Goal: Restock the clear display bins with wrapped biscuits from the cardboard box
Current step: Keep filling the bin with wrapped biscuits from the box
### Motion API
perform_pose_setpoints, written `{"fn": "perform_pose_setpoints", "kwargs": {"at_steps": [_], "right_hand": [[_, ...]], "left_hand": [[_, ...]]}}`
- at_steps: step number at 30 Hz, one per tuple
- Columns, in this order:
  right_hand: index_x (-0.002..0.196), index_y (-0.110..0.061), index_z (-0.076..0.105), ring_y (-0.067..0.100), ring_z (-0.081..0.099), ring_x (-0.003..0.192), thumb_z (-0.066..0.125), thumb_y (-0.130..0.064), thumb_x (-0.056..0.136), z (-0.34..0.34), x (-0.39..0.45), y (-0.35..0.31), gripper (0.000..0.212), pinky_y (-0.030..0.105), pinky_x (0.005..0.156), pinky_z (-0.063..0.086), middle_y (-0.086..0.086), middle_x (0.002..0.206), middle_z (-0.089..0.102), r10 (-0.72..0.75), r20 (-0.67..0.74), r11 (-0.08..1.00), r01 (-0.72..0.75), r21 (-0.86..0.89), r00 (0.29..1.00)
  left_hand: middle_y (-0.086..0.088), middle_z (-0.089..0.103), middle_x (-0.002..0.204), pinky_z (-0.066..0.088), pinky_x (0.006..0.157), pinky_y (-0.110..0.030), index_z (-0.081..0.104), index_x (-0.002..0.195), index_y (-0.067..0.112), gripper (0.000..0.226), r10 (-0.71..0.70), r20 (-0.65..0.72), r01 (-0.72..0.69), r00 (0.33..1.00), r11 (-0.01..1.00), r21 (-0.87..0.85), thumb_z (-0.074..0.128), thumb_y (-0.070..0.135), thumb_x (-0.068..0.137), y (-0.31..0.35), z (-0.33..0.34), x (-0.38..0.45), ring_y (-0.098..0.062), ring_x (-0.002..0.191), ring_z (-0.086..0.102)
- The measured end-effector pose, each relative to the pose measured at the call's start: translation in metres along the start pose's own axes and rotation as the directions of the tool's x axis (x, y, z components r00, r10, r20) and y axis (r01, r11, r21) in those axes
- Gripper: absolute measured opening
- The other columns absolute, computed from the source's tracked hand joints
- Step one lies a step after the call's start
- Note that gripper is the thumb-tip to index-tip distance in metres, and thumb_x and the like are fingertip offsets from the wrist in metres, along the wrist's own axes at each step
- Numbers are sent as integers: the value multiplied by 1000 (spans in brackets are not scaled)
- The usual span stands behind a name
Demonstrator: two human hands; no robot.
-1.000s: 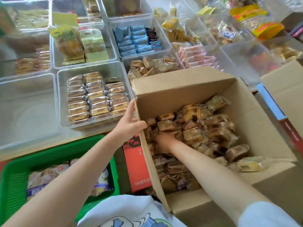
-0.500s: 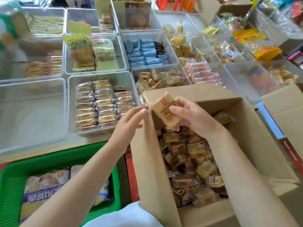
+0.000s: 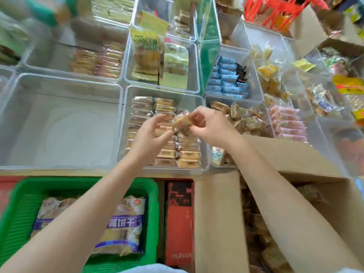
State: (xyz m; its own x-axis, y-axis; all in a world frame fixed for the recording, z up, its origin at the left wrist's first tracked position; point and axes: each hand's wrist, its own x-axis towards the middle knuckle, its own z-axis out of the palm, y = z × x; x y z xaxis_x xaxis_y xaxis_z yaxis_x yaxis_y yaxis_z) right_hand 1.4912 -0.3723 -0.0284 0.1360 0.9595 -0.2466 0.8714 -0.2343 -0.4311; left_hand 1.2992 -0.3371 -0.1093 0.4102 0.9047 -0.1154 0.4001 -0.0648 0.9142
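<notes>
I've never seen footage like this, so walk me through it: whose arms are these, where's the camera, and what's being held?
There is no machine here. The camera sits on a person's head, looking down at their own bare arms. The left hand and right hand together pinch one wrapped biscuit above a clear display bin that holds neat rows of similar packets. Lower right is the open cardboard box with more biscuits. Lower left, a green basket holds a larger bag. Other bins of snacks surround them.

Green basket [image 3: 23, 198], red carton [image 3: 179, 223], brown cardboard box [image 3: 218, 223], blue packets [image 3: 226, 77], pink packets [image 3: 287, 123]
</notes>
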Motion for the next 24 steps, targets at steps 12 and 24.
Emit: {"fn": "perform_pose_setpoints", "kwargs": {"at_steps": [12, 24], "right_hand": [[112, -10, 52, 34, 59, 108, 52, -1, 92, 79, 130, 43, 22, 40, 78, 45, 14, 114, 65, 40, 53, 749, 6, -662, 998], [151, -2, 32, 37, 45, 135, 44, -8, 96, 90, 84, 5, 57, 45, 107, 45, 23, 153, 38, 242, 402, 817, 38, -575, 883]], "left_hand": [[-10, 50, 151, 34, 114, -46, 54, 143, 23, 56, -48, 64, -16, 997, 663, 748, 34, 47, 96, -96, 6, -23, -29, 145, 38], [-7, 38, 159, 25, 119, -43, 43, 149, 27, 55, -98, 100, -13, 990, 649, 761, 30, 46, 99, -95, 6, -24, -26, 149, 26]]}}
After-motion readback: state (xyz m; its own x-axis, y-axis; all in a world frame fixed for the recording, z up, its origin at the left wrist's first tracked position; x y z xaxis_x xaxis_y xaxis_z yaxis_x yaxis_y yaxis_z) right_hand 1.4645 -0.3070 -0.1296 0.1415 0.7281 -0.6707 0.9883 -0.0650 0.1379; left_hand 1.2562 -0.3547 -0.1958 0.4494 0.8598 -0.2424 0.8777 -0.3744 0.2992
